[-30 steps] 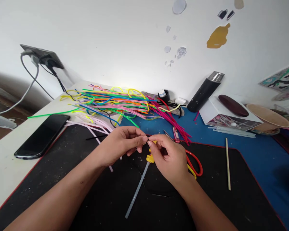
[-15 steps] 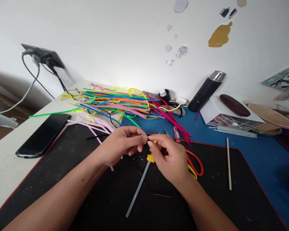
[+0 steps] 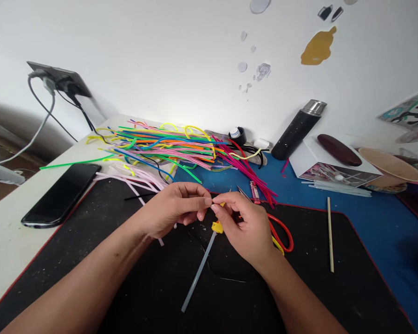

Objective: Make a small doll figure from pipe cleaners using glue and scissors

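My left hand (image 3: 176,208) and my right hand (image 3: 245,227) meet fingertip to fingertip above a black mat (image 3: 90,260). Both pinch a small yellow piece (image 3: 222,204), most of it hidden by the fingers. Just below them a clear glue stick (image 3: 197,274) with a yellow bit (image 3: 216,227) at its upper end lies slanted on the mat. A thin black wire (image 3: 226,277) curves across the mat under my right wrist. Red-and-yellow-handled scissors (image 3: 282,234) lie right behind my right hand.
A heap of coloured pipe cleaners (image 3: 170,146) lies at the back, with pink ones (image 3: 132,178) nearer. A black phone (image 3: 61,195) rests at the left. A black flask (image 3: 297,130), a white box (image 3: 329,167), a wooden stick (image 3: 330,234) and a wooden bowl (image 3: 390,169) are at the right.
Both hands hold nearly the same pinch; the fingertips shifted only slightly. The view dipped a little.
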Available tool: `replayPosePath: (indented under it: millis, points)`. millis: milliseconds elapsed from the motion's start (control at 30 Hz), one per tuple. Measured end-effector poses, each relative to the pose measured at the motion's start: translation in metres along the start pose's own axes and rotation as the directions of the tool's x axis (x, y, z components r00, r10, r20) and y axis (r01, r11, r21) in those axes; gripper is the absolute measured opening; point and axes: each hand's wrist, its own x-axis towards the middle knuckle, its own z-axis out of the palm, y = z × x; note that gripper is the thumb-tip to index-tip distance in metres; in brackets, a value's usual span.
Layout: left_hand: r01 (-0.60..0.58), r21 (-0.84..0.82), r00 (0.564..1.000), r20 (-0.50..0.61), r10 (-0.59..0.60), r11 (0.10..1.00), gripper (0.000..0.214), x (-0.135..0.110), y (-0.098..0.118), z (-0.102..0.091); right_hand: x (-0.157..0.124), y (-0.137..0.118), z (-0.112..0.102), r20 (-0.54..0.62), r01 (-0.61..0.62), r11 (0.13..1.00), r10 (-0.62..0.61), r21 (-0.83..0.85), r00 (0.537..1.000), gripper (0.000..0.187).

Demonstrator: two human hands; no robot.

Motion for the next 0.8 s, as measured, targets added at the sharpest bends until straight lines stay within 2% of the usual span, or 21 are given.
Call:
replayPosePath:
  millis: [267, 500, 800]
  points:
    - [0.032, -0.003, 0.999, 0.010, -0.032, 0.999, 0.032, 0.0003, 0.0004, -0.0016, 0.0016, -0.0009, -0.0005, 0.014, -0.007, 0.999, 0.006, 0.041, 1.000, 0.005]
    - [0.018, 0.028, 1.000, -0.002, -0.018, 0.999, 0.035, 0.0015, -0.0012, -0.0021, 0.0011, 0.0000, 0.0002, 0.022, -0.077, 0.997, 0.076, 0.011, 0.997, 0.008]
    - [0.030, 0.009, 0.999, -0.035, -0.030, 0.999, 0.043, 0.0023, -0.0008, 0.0011, -0.0005, -0.0008, 0.0004, 0.003, -0.065, 0.997, 0.065, -0.030, 0.998, 0.011]
